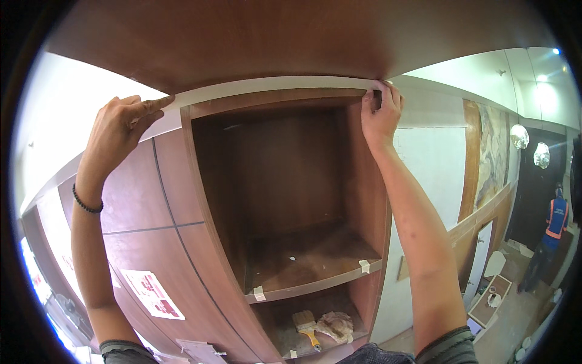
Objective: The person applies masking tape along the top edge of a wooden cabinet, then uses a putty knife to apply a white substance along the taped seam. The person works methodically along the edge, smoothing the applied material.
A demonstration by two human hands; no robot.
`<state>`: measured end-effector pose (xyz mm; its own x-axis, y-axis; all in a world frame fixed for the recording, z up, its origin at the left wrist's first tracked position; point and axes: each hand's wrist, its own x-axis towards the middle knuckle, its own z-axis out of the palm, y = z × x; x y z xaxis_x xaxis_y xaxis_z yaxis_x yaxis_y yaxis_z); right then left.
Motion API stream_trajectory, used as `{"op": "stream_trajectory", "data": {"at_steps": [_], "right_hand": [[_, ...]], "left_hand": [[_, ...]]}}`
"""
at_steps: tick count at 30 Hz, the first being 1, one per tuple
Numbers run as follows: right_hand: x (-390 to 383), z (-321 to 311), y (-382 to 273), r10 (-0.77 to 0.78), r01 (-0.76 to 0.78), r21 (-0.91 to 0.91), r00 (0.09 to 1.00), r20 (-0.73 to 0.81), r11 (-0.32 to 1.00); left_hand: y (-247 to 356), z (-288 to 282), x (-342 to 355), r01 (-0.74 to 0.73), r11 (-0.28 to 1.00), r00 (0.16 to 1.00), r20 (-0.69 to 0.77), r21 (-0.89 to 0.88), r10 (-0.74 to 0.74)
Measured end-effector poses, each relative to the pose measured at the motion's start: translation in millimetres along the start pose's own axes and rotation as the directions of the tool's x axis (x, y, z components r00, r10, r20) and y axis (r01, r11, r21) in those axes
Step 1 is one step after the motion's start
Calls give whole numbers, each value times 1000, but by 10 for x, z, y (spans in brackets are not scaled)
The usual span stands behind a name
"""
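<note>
Both my arms reach up to a long pale strip that runs between the top of an open brown cabinet and a large brown panel overhead. My left hand is closed at the strip's left end, index finger stretched along it and the other fingers curled. At the right end, my right hand pinches the strip near the cabinet's upper corner, its fingertips touching the panel's edge. What lies beneath the fingertips is partly hidden.
Below, a shelf carries bits of pale tape. A paintbrush and a crumpled cloth lie on the lower shelf. Brown wall panels with a printed sheet stand left. Far right are pendant lamps and another person.
</note>
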<state>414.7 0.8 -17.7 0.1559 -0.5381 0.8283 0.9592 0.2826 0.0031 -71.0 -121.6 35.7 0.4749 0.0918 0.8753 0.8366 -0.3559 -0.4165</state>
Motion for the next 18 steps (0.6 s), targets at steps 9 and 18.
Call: {"op": "stream_trajectory", "data": {"at_steps": [9,18], "right_hand": [[-2,-23,-3,-18,17,41,1000,17,999],[-10,-21,-26,2,-3,45,1000,12,999]], "left_hand": [[-118,293,44,-177,933,981,-17,314,191],[-49,439,-9,-134,880,991,87,457,105]]}}
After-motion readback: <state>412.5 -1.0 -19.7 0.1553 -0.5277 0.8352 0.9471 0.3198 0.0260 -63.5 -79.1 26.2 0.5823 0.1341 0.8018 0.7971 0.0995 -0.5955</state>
